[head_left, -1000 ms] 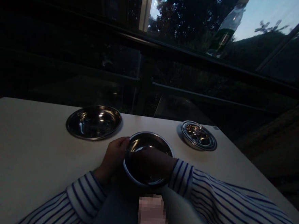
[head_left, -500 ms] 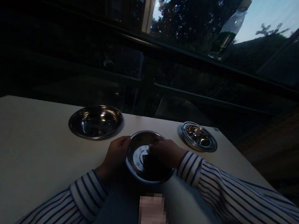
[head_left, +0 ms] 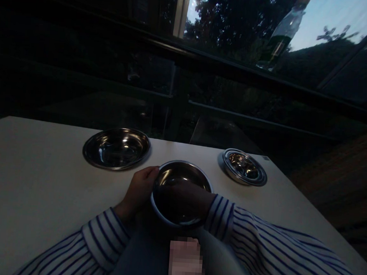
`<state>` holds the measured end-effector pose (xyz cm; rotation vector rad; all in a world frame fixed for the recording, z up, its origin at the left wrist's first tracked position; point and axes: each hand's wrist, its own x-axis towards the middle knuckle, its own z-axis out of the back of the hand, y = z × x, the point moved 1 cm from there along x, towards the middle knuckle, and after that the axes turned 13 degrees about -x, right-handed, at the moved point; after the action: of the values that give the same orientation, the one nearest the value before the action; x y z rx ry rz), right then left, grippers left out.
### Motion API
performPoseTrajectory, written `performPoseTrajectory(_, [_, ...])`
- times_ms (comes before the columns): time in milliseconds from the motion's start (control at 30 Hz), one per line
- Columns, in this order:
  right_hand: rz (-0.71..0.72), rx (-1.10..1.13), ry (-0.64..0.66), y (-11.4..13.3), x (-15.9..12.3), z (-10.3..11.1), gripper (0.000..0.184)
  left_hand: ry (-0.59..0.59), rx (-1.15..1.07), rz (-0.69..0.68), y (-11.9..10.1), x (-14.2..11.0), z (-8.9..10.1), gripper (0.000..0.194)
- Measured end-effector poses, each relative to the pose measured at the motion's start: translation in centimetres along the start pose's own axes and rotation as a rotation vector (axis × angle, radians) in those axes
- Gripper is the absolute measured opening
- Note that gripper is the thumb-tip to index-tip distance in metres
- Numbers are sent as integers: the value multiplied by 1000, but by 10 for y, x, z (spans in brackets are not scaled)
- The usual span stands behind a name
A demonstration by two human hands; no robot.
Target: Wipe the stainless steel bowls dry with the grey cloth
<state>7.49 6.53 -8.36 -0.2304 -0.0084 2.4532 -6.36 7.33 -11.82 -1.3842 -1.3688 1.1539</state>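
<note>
A deep stainless steel bowl (head_left: 185, 171) is tilted towards me at the near side of the table. My left hand (head_left: 139, 189) is closed on its left rim, with the thumb on top and the other fingers mostly hidden behind the wall. Down inside the bowl reaches my right hand (head_left: 191, 199), entering over the right rim. Its fingers lie in deep shadow, so I cannot make out their shape or anything in them.
The white table (head_left: 48, 178) carries a wide, shallow steel dish (head_left: 116, 149) at the back left. A smaller steel dish, apparently stacked (head_left: 244, 167), sits at the back right. A bottle (head_left: 281, 37) stands upper right by the windows, beyond a dark rail (head_left: 164, 48).
My right hand has moved lower and nearer me inside the bowl, leaving the far inner wall showing. The bowl has shifted slightly left. My left hand keeps its grip.
</note>
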Motion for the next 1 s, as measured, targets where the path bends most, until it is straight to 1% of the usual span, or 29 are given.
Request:
performPoseTrajectory(67, [-49, -17, -23, -6, 6, -1, 27, 15, -31, 9, 1, 1, 1, 36])
performPoseTrajectory(133, [-109, -40, -31, -14, 7, -1, 27, 12, -37, 11, 1, 1, 2, 36])
performPoseTrajectory(267, [-248, -69, -27, -29, -5, 3, 25, -33, -3, -3, -1, 0, -1, 32])
performPoseTrajectory(367, [-302, -39, -29, -32, -11, 3, 25, -22, -2, 1, 0, 0, -2, 31])
performPoseTrajectory(433, [-293, 8, -47, -30, -9, 1, 25, -11, -26, 1, 3, 0, -2, 31])
performPoseTrajectory(567, [-247, 135, -85, -19, 7, -4, 26, -19, -41, -23, 8, 1, 0, 31])
performPoseTrajectory(700, [-218, 242, -57, -8, 15, -2, 24, -63, -5, -57, 8, 1, 2, 34])
performPoseTrajectory(767, [-181, 264, -10, -4, 12, 1, 24, -92, 34, -72, 6, 0, 2, 33])
performPoseTrajectory(867, [-100, 234, 97, -1, 0, 10, 26, -107, 72, -63, 2, -2, 2, 31])
performPoseTrajectory(1000, [2, 96, 269, 0, -21, 27, 29, -58, 58, -7, -2, -3, 0, 35])
